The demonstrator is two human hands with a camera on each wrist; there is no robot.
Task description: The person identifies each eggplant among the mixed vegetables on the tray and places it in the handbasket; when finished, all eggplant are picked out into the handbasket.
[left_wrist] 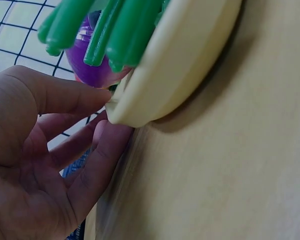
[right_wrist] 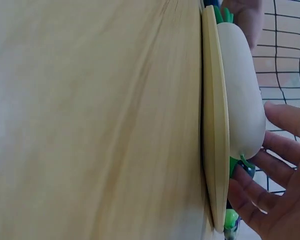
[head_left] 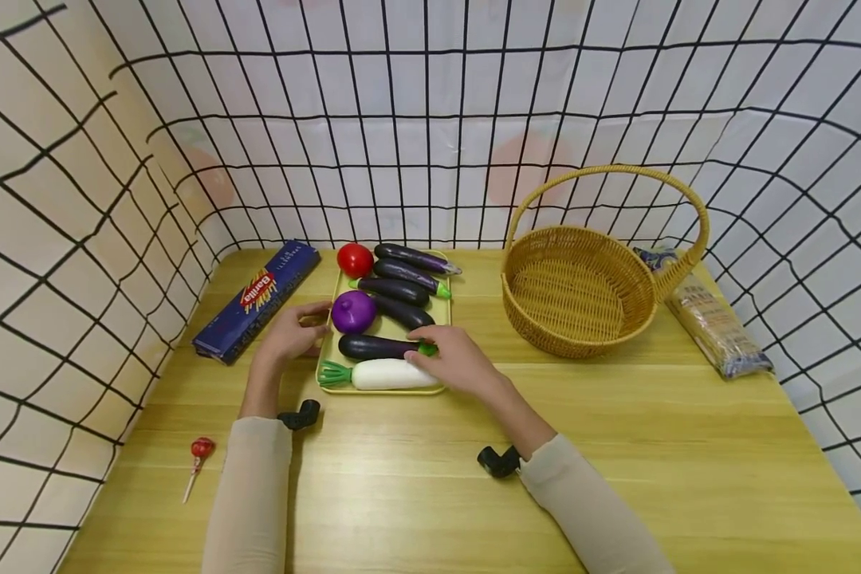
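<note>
My left hand (head_left: 292, 339) holds the left rim of a shallow yellow tray (head_left: 380, 391), thumb (left_wrist: 85, 100) above the rim and fingers below. My right hand (head_left: 459, 359) reaches over the tray's right side, its thumb and fingers apart around the green stem end of an eggplant (head_left: 373, 347). Just in front of that eggplant lies a white radish (head_left: 395, 375) with green leaf stubs; in the right wrist view the radish (right_wrist: 242, 90) hides most of the eggplant. Several more eggplants (head_left: 402, 291), a purple onion (head_left: 354, 312) and a red tomato (head_left: 355, 260) fill the back of the tray.
A wicker basket (head_left: 524, 327) with a tall handle stands to the right. Behind it lies a clear bag of noodles (head_left: 717, 327). On the left are a blue spaghetti box (head_left: 258, 299) and a red lollipop (head_left: 202, 448). Black wire grid panels (head_left: 402, 119) surround the table.
</note>
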